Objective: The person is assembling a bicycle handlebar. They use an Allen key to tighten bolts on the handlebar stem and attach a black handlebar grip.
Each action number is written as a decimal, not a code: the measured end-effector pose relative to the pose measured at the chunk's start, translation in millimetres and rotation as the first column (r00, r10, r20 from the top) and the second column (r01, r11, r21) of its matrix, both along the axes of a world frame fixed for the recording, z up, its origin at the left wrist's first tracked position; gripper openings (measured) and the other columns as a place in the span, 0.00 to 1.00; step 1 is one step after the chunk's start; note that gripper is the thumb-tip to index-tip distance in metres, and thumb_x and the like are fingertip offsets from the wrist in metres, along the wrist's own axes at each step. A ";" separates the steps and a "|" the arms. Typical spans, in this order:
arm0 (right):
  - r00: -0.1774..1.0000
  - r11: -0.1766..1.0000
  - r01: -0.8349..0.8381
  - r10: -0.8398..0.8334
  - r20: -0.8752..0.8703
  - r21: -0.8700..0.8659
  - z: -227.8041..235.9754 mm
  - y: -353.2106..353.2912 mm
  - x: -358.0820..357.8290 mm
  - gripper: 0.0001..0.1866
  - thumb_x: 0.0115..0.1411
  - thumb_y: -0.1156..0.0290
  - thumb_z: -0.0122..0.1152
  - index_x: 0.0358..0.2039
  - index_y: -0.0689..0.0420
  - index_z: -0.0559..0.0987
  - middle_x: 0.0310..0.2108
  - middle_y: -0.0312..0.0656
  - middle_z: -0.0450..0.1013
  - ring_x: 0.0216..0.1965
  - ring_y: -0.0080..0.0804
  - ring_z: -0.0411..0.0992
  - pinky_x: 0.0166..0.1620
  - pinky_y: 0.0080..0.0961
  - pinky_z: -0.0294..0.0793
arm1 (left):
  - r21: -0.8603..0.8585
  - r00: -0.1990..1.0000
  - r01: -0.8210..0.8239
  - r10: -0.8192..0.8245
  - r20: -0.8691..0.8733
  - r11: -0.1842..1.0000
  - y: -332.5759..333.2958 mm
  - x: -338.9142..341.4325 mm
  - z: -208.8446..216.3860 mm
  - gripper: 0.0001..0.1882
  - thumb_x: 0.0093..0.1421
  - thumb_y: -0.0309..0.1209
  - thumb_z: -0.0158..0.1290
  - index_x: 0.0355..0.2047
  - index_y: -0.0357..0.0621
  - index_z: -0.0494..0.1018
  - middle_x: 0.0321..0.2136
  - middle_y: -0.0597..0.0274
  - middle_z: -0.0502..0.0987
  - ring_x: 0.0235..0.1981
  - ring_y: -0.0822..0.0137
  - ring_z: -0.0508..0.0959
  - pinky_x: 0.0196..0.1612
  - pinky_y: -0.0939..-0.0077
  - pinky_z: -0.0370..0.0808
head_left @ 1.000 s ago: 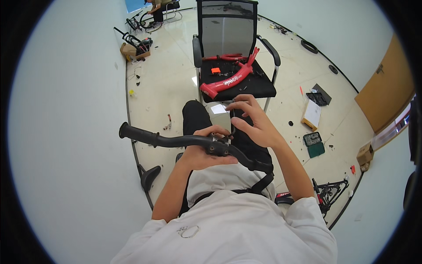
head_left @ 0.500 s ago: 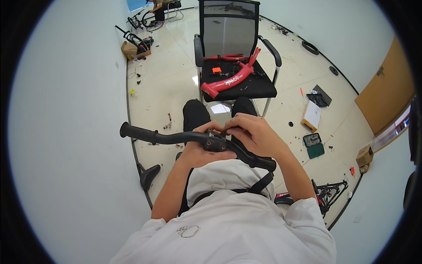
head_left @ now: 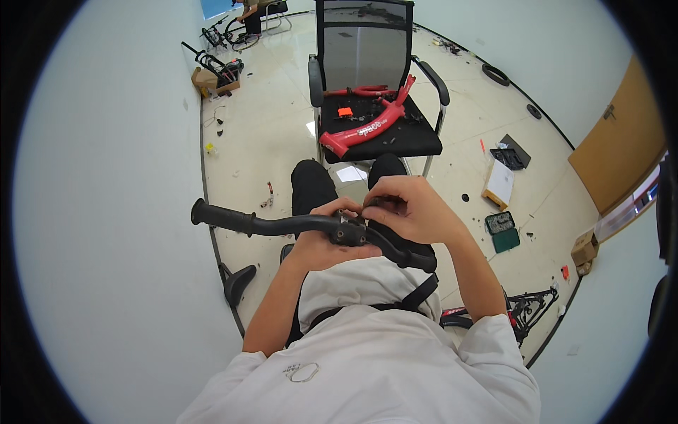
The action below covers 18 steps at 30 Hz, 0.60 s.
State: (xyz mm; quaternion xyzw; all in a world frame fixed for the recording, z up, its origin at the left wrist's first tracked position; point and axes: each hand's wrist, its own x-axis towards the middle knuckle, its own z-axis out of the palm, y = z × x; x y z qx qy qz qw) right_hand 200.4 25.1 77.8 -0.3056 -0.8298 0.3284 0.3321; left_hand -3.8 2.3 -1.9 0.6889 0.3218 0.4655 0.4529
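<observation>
A black bicycle handlebar (head_left: 286, 225) with rubber grips lies across my lap, its left end higher than its right. At its middle sits a black stem clamp (head_left: 349, 232) with bolts in its face. My left hand (head_left: 318, 249) is closed around the clamp area, thumb below and fingers behind. Just beside the clamp's upper right, my right hand (head_left: 417, 210) is pinched, thumb against curled fingers. Something small and dark shows at its fingertips, too hidden to name.
Ahead stands a black mesh chair (head_left: 381, 148) bearing a red bicycle frame part (head_left: 371, 130). A saddle (head_left: 240, 284) lies by the left wall. On the right floor are a green tool case (head_left: 506, 240) and a white board (head_left: 499, 185). Another person (head_left: 251, 15) sits far back left.
My right hand has turned and lifted slightly off the clamp, its fingers more curled. The left hand keeps its hold, and the handlebar's right end has shifted a little left.
</observation>
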 end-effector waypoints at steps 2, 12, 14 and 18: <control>0.999 0.999 0.039 -0.040 -0.027 -0.003 2.5 -2.2 1.6 0.05 0.60 0.75 0.60 0.34 0.63 0.79 0.23 0.44 0.72 0.23 0.34 0.69 0.28 0.27 0.69 | 0.008 1.000 -0.024 0.024 0.003 1.000 -0.4 2.3 0.0 0.28 0.38 0.28 0.76 0.39 0.42 0.73 0.28 0.69 0.77 0.31 0.80 0.75 0.36 0.83 0.72; 0.988 0.991 -0.052 0.033 0.149 0.123 0.8 -20.5 0.4 0.05 0.64 0.73 0.55 0.35 0.61 0.74 0.21 0.50 0.71 0.25 0.50 0.71 0.28 0.40 0.67 | 0.073 0.978 -0.210 0.207 0.037 0.975 -0.4 7.5 8.8 0.26 0.39 0.35 0.76 0.36 0.42 0.75 0.24 0.65 0.78 0.26 0.77 0.77 0.32 0.82 0.74; 0.984 0.993 -0.032 0.011 0.177 0.116 -5.1 -21.3 0.0 0.05 0.64 0.73 0.56 0.35 0.61 0.74 0.21 0.50 0.71 0.25 0.50 0.71 0.28 0.40 0.67 | 0.070 0.978 -0.209 0.208 0.022 0.976 -1.9 7.5 10.1 0.26 0.40 0.35 0.75 0.36 0.42 0.75 0.24 0.65 0.79 0.27 0.76 0.78 0.32 0.81 0.75; 0.978 0.990 -0.047 0.019 0.208 0.133 -2.9 -19.7 1.4 0.04 0.63 0.73 0.56 0.36 0.60 0.75 0.22 0.50 0.72 0.24 0.51 0.72 0.28 0.40 0.67 | 0.075 0.972 -0.235 0.235 0.005 0.969 -2.2 8.2 10.6 0.26 0.40 0.35 0.75 0.36 0.42 0.74 0.24 0.64 0.80 0.27 0.75 0.80 0.33 0.80 0.76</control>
